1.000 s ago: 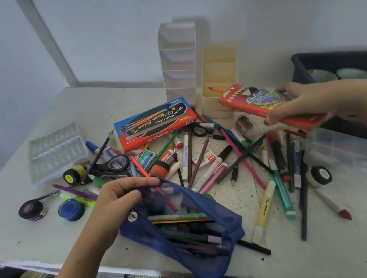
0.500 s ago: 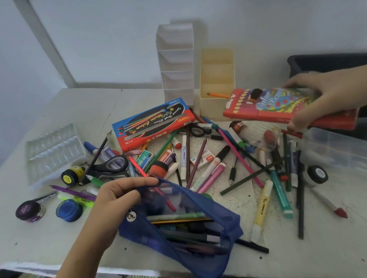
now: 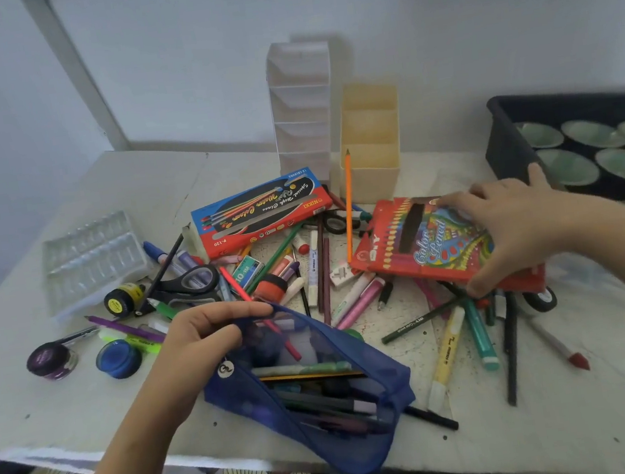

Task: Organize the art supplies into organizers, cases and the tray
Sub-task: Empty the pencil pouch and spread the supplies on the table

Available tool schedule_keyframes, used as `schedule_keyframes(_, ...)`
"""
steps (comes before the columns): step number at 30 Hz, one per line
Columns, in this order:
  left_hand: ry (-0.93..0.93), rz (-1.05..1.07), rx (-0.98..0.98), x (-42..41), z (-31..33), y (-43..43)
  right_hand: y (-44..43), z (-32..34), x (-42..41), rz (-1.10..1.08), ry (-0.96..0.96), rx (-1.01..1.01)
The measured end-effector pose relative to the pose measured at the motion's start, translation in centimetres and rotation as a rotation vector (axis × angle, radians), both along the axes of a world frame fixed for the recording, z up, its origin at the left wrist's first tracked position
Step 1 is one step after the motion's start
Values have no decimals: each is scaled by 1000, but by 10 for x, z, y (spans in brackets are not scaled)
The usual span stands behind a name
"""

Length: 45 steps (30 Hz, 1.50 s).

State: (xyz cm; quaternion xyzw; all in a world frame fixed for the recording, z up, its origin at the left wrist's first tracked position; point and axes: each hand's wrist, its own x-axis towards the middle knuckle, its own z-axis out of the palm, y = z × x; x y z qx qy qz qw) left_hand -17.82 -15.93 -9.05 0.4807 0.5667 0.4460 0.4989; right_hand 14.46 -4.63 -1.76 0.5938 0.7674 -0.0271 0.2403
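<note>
**Sorting barely begun: most supplies loose on the table**

The left hand [image 3: 201, 343] pinches the upper edge of the blue mesh pencil pouch [image 3: 323, 390] at 6 o'clock, holding its mouth open; the pouch lies on the white table [image 3: 67, 408] and already holds several pens and pencils. The right hand [image 3: 516, 226], at 3 o'clock, grips the red cardboard colour-pencil box [image 3: 423, 242], fingers spread over its top and thumb under the near edge; the box rests low over the loose markers, and contact with them cannot be confirmed.

Done, by appearance: the pouch is partly filled. An orange pencil [image 3: 349, 208] leans against the cream plastic organizer [image 3: 370, 141] at 12 o'clock.

Outstanding: the white tiered organizer [image 3: 301, 107] beside it appears empty, as does the clear plastic tray [image 3: 91, 258] at 10 o'clock. Markers, pencils, black-handled scissors [image 3: 189, 282], paint pots and the blue-and-red watercolour-pencil box [image 3: 260, 212] lie scattered across the centre. In my judgement, the task is at an early stage.
</note>
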Motion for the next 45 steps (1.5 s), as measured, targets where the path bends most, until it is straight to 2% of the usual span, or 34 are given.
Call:
schedule_keyframes(6, 45, -31, 8, -3, 1, -1, -6, -16, -9, -6, 65, 13)
schedule_keyframes(10, 62, -36, 12, -4, 1, -2, -22, -13, -30, 137, 254, 86)
schedule_keyframes(14, 88, -53, 45, -5, 0, -2, -58, -5, -59, 301, 604, -250)
schedule_keyframes(17, 149, -55, 88, -8, 0, -3, -72, -18, -74, 398, 745, -398)
schedule_keyframes(20, 220, -58, 128, -11, 3, -5, -78, -25, -82, 387, 740, -366)
schedule_keyframes(24, 216, -62, 128, -17, 4, -9, -92, -22, -84, 403, 736, -278)
schedule_keyframes(28, 216, -156, 157, -26, 9, -15, -101, -22, -86, 437, 567, -300)
schedule_keyframes(33, 182, -331, 97, -52, 9, -20, -92, -19, -77, 364, 511, -362)
schedule_keyframes(36, 131, -368, 84, -63, 10, -25, -89, -20, -73, 316, 483, -370)
schedule_keyframes(42, 388, -377, 203, -62, 9, -33, -86, -18, -75, 213, 450, -310)
schedule_keyframes(45, 417, -305, 287, -59, 6, -30, -83, -17, -76, 158, 423, -255)
